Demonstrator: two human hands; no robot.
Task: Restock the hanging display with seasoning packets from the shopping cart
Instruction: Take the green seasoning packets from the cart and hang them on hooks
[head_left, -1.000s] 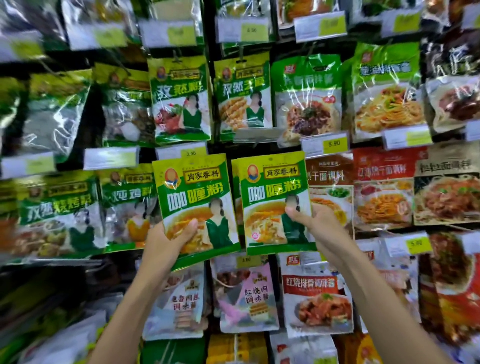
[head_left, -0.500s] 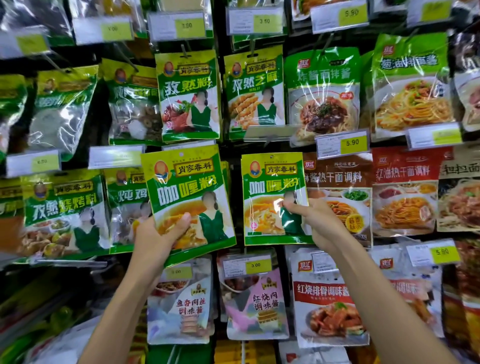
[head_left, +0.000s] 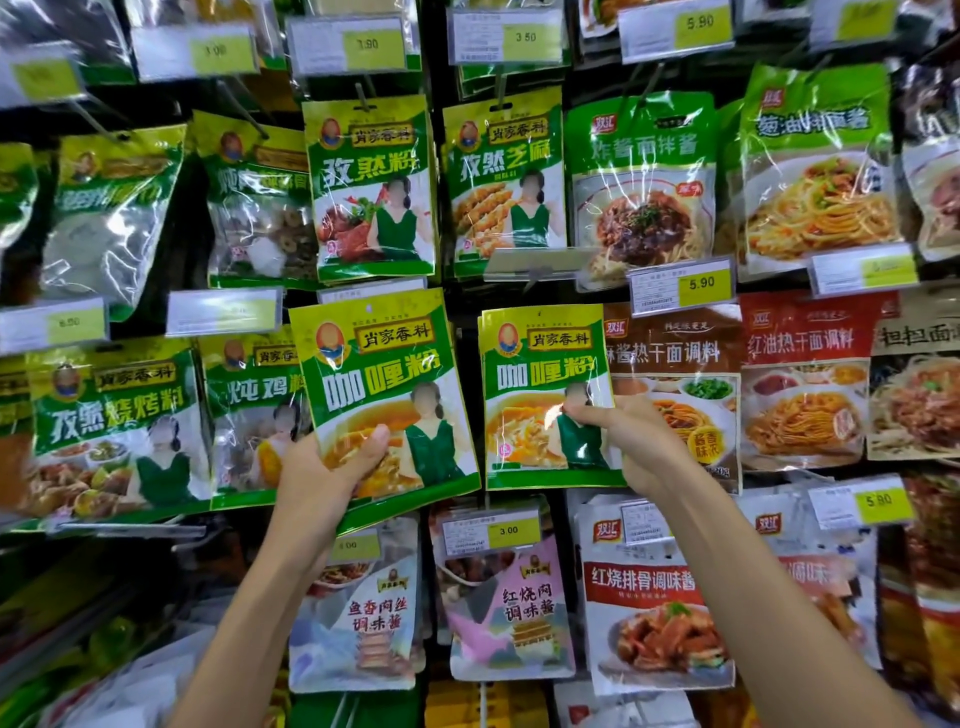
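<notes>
My left hand (head_left: 332, 467) grips the lower edge of a green and yellow curry powder packet (head_left: 384, 384), tilted slightly and held up against the hanging display. My right hand (head_left: 631, 441) pinches a matching curry powder packet (head_left: 540, 384) at its lower right, upright, with more of the same kind stacked behind it. Whether that packet hangs on a peg I cannot tell. The two packets sit side by side with a narrow gap between them. The shopping cart is out of view.
Rows of hanging seasoning packets fill the wall: cumin packets (head_left: 371, 187) above, sauce packets (head_left: 670, 384) to the right, pale pouches (head_left: 514, 597) below. Price tags (head_left: 680, 283) jut out on peg ends. A blurred shelf with goods (head_left: 78, 649) lies at lower left.
Both hands and their packets have shifted slightly as the view moved closer. The left packet has risen and tilted a little; the right packet stays in place.
</notes>
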